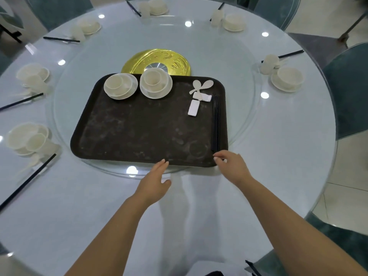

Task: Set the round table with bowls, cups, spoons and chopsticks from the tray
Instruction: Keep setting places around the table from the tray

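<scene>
A dark brown tray [139, 132] lies on the glass turntable [243, 124] of the round table [298, 156]. At its far edge stand two cream sets, each a cup in a bowl on a plate: one at the left [119, 85], one beside it [156, 82]. Two white spoons [201, 85], two white chopstick rests [194, 107] and dark chopsticks [216, 120] lie on the tray's right side. My left hand [155, 180] is flat, fingertips at the tray's near edge. My right hand [231, 164] hovers at the near right corner by the chopstick ends, fingers loosely bent, holding nothing.
Several place settings with bowls, cups and chopsticks ring the table, such as at the left [27, 140] and the right [286, 78]. A gold disc [139, 60] marks the turntable's middle. Teal chairs [348, 92] stand around the table. More chopsticks [252, 267] lie at the near edge.
</scene>
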The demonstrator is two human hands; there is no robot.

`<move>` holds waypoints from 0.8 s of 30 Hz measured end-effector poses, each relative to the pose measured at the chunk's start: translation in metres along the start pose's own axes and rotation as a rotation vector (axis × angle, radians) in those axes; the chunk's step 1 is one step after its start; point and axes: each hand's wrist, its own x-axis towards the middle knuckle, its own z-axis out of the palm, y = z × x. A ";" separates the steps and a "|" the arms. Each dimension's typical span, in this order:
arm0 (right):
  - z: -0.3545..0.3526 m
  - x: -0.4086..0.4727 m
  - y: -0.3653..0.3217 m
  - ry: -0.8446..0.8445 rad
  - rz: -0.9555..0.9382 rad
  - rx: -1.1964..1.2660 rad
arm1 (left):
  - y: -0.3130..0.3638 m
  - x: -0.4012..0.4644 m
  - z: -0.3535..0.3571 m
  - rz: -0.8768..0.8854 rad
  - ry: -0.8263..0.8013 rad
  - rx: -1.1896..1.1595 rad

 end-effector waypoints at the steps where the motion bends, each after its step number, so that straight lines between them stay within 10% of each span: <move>1: -0.005 0.003 0.004 0.022 0.010 0.003 | 0.004 0.002 0.002 0.010 -0.022 -0.031; 10: -0.013 0.033 -0.006 0.089 -0.052 -0.061 | 0.017 0.027 -0.016 0.016 0.206 -0.191; 24: 0.027 0.081 -0.053 -0.137 -0.207 -0.149 | -0.052 0.075 -0.085 -0.145 0.424 0.398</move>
